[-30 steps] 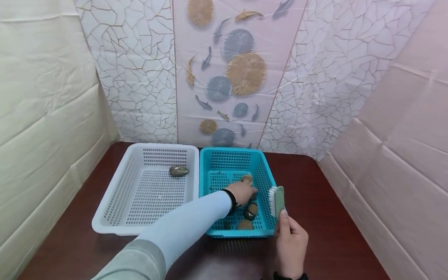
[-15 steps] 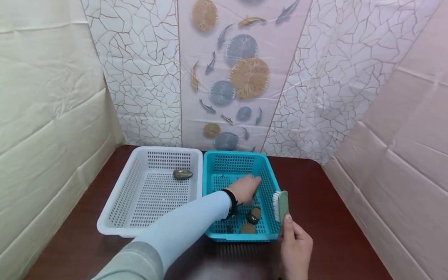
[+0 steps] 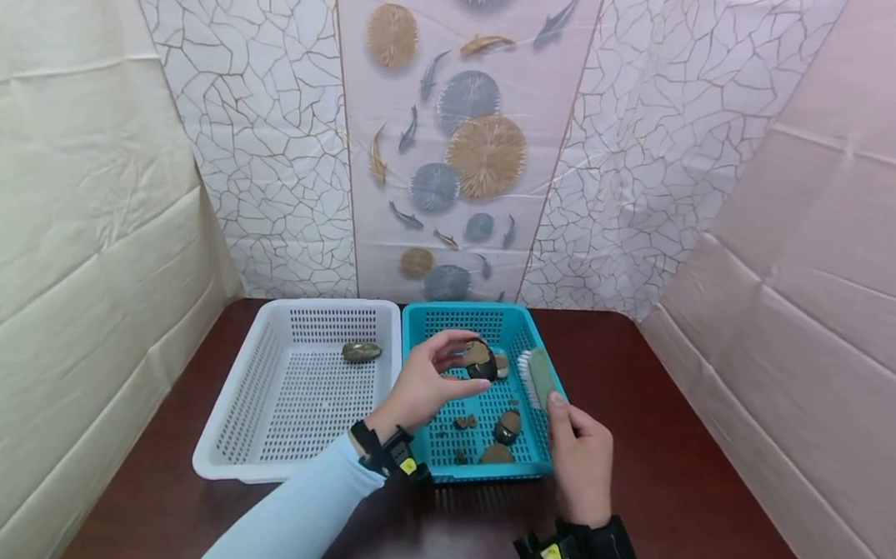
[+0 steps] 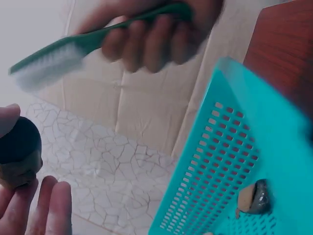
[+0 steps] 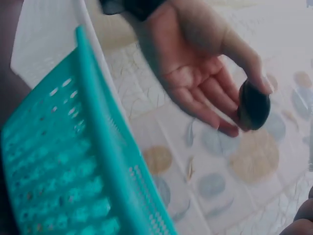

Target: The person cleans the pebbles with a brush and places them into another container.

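My left hand [image 3: 417, 386] holds a dark, glossy, rounded stone [image 3: 480, 360] between thumb and fingers, over the teal basket [image 3: 440, 471]. Brown mud cakes part of the stone, as the left wrist view also shows on its lower side [image 4: 19, 169]. To its right, my right hand [image 3: 583, 460] grips the handle of a green scrub brush [image 3: 542, 379]. The white bristles [image 4: 49, 66] point left toward the stone, with a gap between them. Inside the teal basket lie another half-muddy dark stone [image 3: 507, 428], a brown lump [image 3: 496, 455] and mud crumbs [image 3: 464, 422].
A white basket [image 3: 300, 406] stands against the teal one on the left, with one shiny olive-brown stone [image 3: 360, 352] near its back right. Both rest on a dark red-brown table [image 3: 680, 456]. Patterned cloth [image 3: 439, 146] hangs behind, and pale cloth covers both sides.
My left hand has come up out of the teal basket toward me, now carrying the muddy stone. The right hand with the brush has shifted slightly left, and the brush tilts more toward the stone.
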`<state>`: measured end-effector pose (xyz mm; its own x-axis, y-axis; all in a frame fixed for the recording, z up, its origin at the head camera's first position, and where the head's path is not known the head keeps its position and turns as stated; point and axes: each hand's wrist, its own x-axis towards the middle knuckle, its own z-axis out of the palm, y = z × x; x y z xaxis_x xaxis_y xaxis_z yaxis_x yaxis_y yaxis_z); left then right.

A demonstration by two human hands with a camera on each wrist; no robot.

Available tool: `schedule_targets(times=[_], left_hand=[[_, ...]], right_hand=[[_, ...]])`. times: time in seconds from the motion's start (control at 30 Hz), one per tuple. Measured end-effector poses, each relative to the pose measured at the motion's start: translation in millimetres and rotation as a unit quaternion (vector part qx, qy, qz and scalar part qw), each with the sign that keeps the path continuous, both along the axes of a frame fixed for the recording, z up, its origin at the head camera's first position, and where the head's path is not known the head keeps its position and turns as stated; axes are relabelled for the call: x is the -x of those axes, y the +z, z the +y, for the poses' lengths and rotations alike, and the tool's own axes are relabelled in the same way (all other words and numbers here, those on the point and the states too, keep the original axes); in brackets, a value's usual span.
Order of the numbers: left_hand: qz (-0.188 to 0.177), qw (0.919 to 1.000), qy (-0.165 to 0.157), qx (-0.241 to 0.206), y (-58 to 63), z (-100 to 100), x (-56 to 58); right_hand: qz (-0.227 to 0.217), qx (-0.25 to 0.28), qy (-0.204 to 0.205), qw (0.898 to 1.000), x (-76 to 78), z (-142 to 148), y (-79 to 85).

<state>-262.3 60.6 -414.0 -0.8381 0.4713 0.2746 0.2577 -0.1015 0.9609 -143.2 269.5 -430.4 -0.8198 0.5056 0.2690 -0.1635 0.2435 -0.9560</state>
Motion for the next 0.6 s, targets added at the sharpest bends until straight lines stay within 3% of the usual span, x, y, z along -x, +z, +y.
schedule_targets(times=[0.13, 0.23, 0.33, 0.43, 0.53, 0.6], left_hand=[[-0.006, 0.9995, 0.02, -0.024, -12.3, -6, -11.8], [-0.016, 0.9984, 0.041, -0.037, -21.2, -8, -20.2], [-0.023, 0.9964, 0.061, -0.054, -26.8, -11, -25.7], [-0.021, 0.9947, 0.083, -0.057, -29.5, -14, -25.7], [-0.016, 0.9938, 0.101, -0.045, -30.3, -16, -23.8], [-0.012, 0.9936, 0.105, -0.04, -30.2, -17, -23.6]], right_hand=[[0.025, -0.058, 0.065, 0.996, 14.8, -12, 6.1], [0.009, -0.12, 0.097, 0.988, 25.0, -16, 3.7], [-0.026, -0.173, 0.089, 0.981, 31.3, -12, -0.3], [-0.043, -0.223, 0.054, 0.972, 35.2, -7, -0.4], [-0.025, -0.239, 0.047, 0.97, 35.6, -9, 3.3], [-0.012, -0.228, 0.071, 0.971, 35.3, -14, 5.0]])
